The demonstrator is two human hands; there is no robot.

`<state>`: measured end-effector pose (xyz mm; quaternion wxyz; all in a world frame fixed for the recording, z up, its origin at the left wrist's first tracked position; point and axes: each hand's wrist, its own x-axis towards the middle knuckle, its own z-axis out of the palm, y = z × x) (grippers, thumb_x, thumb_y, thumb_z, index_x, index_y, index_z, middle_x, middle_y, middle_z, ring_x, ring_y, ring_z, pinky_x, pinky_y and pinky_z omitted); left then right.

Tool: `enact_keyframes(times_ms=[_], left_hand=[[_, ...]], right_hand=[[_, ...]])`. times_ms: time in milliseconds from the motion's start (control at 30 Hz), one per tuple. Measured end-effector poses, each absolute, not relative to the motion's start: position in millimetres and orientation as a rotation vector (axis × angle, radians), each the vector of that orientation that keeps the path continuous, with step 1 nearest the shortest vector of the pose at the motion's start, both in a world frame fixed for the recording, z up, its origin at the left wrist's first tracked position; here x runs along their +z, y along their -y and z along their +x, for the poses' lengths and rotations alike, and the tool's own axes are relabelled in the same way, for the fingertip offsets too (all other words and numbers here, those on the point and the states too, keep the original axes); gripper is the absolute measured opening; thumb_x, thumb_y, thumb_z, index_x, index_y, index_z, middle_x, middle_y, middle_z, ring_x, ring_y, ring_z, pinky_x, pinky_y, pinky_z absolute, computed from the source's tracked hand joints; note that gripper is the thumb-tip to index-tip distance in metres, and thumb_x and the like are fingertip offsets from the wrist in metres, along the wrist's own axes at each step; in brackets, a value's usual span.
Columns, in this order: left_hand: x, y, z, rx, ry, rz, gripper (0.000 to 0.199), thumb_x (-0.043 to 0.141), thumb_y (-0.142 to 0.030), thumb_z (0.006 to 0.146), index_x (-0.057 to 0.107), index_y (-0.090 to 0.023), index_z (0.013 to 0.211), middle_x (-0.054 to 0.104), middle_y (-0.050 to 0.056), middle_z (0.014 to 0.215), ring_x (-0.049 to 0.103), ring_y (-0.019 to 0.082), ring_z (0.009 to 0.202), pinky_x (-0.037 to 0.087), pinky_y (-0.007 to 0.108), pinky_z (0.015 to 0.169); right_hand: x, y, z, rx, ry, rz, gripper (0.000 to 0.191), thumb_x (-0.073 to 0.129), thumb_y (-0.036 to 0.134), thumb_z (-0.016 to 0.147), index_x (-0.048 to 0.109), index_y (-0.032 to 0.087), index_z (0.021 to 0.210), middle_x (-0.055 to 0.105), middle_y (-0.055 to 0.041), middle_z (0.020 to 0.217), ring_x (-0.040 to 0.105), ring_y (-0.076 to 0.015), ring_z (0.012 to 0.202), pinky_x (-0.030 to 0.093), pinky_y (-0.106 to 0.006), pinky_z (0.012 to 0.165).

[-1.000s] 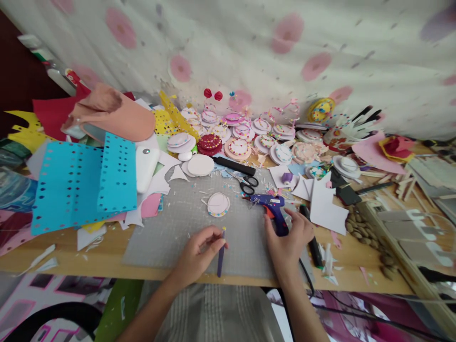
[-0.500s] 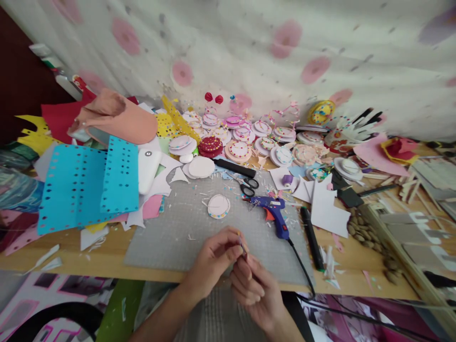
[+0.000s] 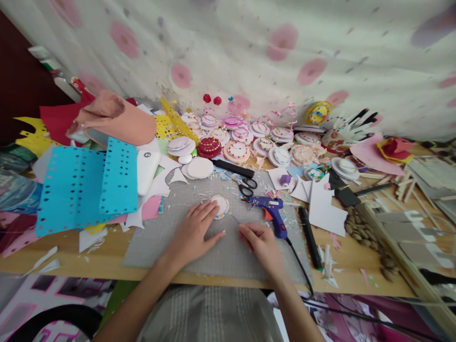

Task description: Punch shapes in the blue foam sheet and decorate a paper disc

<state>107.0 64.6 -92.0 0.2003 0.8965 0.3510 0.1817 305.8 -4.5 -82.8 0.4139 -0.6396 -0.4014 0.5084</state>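
A small white disc (image 3: 221, 205) with coloured dots along its lower edge lies on the grey cutting mat (image 3: 149, 247). My left hand (image 3: 194, 230) rests beside it with fingers spread, the fingertips touching the disc's left side. Pinched in my right hand (image 3: 256, 237) is a thin strip (image 3: 235, 219), its far end pointing up and left towards the disc. Just right of that hand lies a blue glue gun (image 3: 272, 209), its nozzle facing left. Black-handled scissors (image 3: 246, 186) lie above the glue gun.
Several decorated paper hats (image 3: 237, 151) line the back. Blue dotted sheets (image 3: 78, 185), a white device (image 3: 147, 171) and paper scraps are at left. On the right are a black marker (image 3: 309, 237), white card (image 3: 322, 209) and a wooden-edged tray (image 3: 388, 242). The glue gun's cord crosses the front edge.
My hands have parted. The left one has moved forward and left onto the disc, its fingers now spread. The right one has moved slightly right and forward, holding the strip low over the mat.
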Motion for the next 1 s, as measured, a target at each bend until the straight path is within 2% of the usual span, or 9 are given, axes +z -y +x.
enact_keyframes(times_ms=[233, 1000], left_hand=[[-90, -59, 93, 0.400, -0.930, 2.573, 0.054, 0.058, -0.030, 0.089, 0.042, -0.017, 0.139, 0.044, 0.011, 0.147, 0.035, 0.026, 0.139, 0.032, 0.048, 0.114], [-92, -59, 95, 0.477, -0.950, 2.553, 0.052, 0.059, -0.028, 0.087, 0.045, -0.017, 0.136, 0.049, 0.012, 0.143, 0.041, 0.027, 0.134, 0.036, 0.049, 0.111]], right_hand=[[-81, 2, 302, 1.363, 1.135, -1.696, 0.039, 0.051, 0.045, 0.082, 0.057, 0.017, 0.056, 0.044, 0.0033, 0.039, 0.036, -0.0098, 0.040, 0.027, -0.024, 0.046], [-79, -5, 304, 1.426, 1.159, -1.794, 0.037, 0.049, 0.041, 0.082, 0.057, 0.017, 0.055, 0.043, 0.0038, 0.036, 0.033, -0.0090, 0.036, 0.025, -0.023, 0.042]])
